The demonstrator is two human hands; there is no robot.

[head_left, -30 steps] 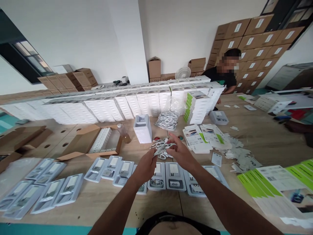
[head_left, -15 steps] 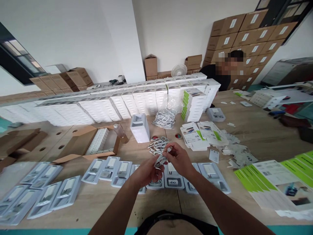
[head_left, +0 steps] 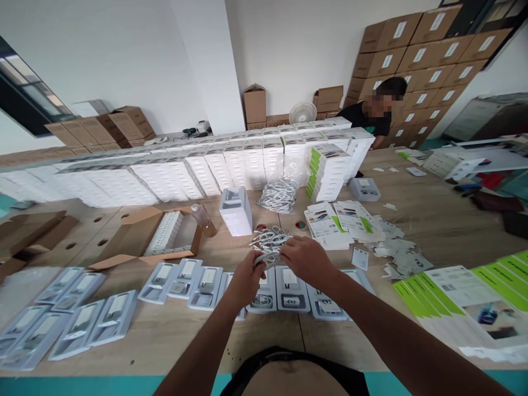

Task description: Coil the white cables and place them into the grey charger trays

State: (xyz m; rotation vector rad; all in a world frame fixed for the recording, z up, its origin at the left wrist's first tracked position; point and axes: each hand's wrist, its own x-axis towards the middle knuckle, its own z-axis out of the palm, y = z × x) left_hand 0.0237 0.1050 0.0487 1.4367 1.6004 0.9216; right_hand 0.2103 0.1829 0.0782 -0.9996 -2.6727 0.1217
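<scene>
A coiled grey-white cable (head_left: 269,257) is stretched between my two hands above the table. My left hand (head_left: 246,279) is closed around one side of the coil. Fingers of my right hand (head_left: 306,259) are pinched at the coil's other side, their tips partly hidden by the hand's back. Just beyond lies a loose heap of similar cables (head_left: 270,238). Below my hands stands a row of grey plastic trays; one tray (head_left: 260,308) holds a coiled cable, and the neighbouring tray (head_left: 293,308) holds a white block and a printed card.
Further trays (head_left: 113,322) lie at left, near an open carton (head_left: 136,239) and a bottle (head_left: 203,220). Stacked white boxes (head_left: 243,165) line the back. Bagged cables (head_left: 278,195), leaflets (head_left: 328,225) and green-white sleeves (head_left: 462,302) lie ahead and right. A person (head_left: 371,118) is behind the boxes.
My hands have moved apart slightly, the left one leftward and the right one rightward, with the coil now spread between them. The person at the back has shifted posture.
</scene>
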